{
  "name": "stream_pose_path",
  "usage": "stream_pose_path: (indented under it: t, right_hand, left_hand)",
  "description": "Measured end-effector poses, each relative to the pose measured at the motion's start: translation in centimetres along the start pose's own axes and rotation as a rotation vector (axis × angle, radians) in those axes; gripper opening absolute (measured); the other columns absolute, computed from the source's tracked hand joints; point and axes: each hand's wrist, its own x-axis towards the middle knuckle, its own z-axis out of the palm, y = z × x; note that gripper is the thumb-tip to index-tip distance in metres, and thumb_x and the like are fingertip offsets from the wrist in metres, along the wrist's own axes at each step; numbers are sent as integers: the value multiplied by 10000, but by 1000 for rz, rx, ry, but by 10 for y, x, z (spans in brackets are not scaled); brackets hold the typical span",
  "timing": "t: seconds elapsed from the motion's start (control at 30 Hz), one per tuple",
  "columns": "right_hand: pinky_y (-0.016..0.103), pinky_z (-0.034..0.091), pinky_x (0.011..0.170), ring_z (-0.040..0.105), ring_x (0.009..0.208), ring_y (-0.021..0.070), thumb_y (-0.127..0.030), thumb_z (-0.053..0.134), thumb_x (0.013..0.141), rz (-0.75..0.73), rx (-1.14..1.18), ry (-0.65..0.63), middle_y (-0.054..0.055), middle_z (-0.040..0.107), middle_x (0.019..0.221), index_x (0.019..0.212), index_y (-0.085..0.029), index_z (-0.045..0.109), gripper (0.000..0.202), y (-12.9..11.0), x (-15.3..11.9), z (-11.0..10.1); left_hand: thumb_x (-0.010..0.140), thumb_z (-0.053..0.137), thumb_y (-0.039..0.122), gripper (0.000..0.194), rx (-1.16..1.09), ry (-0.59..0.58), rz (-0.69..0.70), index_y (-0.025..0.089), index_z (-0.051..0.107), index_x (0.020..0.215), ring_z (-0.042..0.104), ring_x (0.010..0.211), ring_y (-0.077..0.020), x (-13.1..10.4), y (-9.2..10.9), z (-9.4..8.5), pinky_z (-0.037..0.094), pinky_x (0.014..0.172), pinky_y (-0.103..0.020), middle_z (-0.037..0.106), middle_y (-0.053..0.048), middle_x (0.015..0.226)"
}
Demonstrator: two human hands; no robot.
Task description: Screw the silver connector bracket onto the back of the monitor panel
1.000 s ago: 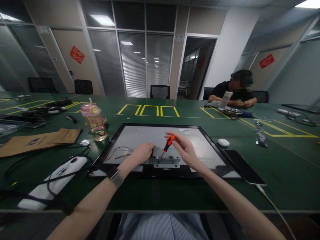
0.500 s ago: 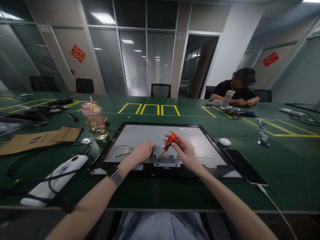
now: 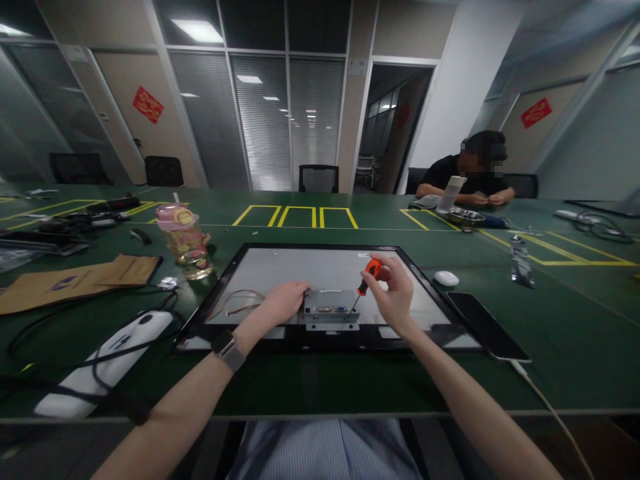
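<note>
A flat display panel (image 3: 295, 263) with a black frame lies back side up on the green table. Near its front edge is a metal port bracket (image 3: 327, 319) with connectors along its face. My left hand (image 3: 284, 303) grips the bracket's left end, its fingertips partly hidden. In my right hand (image 3: 395, 290) is an orange and black screwdriver (image 3: 369, 277), held tilted between fingers and thumb. Its tip points down at the right end of the bracket; whether it touches a screw is too small to tell. Thin coloured wires (image 3: 245, 300) lie on the panel, left of the bracket.
Left of the panel are a pink-lidded bottle (image 3: 184, 243), a white power strip (image 3: 107, 363) with black cables and a brown paper bag (image 3: 75, 280). To the right lie a white case (image 3: 447, 278) and a phone (image 3: 487, 325) on a cable. A person (image 3: 470, 170) sits across the table.
My right hand has moved right with the screwdriver, whose tip went from the bracket's left-middle to its right end. My left hand stays on the bracket. The view has shifted slightly.
</note>
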Motion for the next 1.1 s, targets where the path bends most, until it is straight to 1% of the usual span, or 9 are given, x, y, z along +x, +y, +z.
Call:
stream_pose_path:
  t: [0.2,0.57,0.67,0.77,0.83,0.9,0.93,1.07,1.1]
  right_hand:
    - [277,544,604,604,672,122,-200,692,834,-65,-60,-24,5,586,875,1129,-261,635,307,-1,-4,3]
    - [283,563,604,602,695,136,-248,678,840,-70,-77,-33,22,593,878,1102,-243,641,264,-1,-5,2]
    - [301,567,625,617,700,140,-279,603,890,26,41,-94,29,597,906,1129,-247,613,241,-3,-6,3]
    - [364,579,719,662,781,173,-341,512,938,197,330,-209,43,622,960,1129,-264,582,217,-6,-3,4]
    - [414,564,836,659,865,196,-399,557,911,275,463,-229,39,628,959,1014,-262,605,178,-7,2,4]
    - [424,546,893,644,852,188,-438,620,868,345,513,-224,25,617,905,897,-253,610,188,-8,7,3]
    - [424,544,894,641,833,186,-455,630,859,372,532,-233,23,614,874,894,-251,615,207,-9,10,2]
    - [461,540,884,646,763,196,-500,565,892,432,604,-302,32,636,819,1051,-251,618,300,-12,14,0]
    - [473,534,893,650,774,202,-503,549,901,432,617,-313,37,644,827,1051,-251,617,301,-12,14,0]
  left_hand:
    - [945,374,153,309,0,0,6,193,582,1170,649,1066,-226,0,0,1,488,928,-343,689,-95,1137]
    - [951,365,150,315,9,2,-1,182,584,1177,645,1074,-225,1,0,1,486,939,-348,683,-102,1157]
    - [953,362,157,320,-1,-5,-3,176,584,1182,645,1076,-233,1,1,0,487,941,-358,679,-110,1170]
    - [948,365,152,326,-6,-14,-8,179,585,1187,643,1082,-233,1,1,-1,485,943,-357,680,-107,1169]
    - [948,365,151,327,-9,-18,-12,184,585,1188,643,1082,-229,1,2,-2,484,946,-355,681,-103,1170]
    - [950,367,155,327,-9,-18,-14,185,584,1192,642,1084,-229,0,2,-2,482,949,-357,679,-104,1178]
    - [951,367,155,327,-7,-17,-15,184,583,1195,642,1085,-231,0,2,-2,482,950,-359,677,-108,1184]
    - [938,374,134,336,1,-13,-18,184,587,1193,646,1083,-233,0,3,-3,486,941,-355,679,-105,1190]
    - [932,381,128,339,4,-14,-21,186,587,1195,647,1083,-233,0,3,-3,487,939,-352,680,-102,1190]
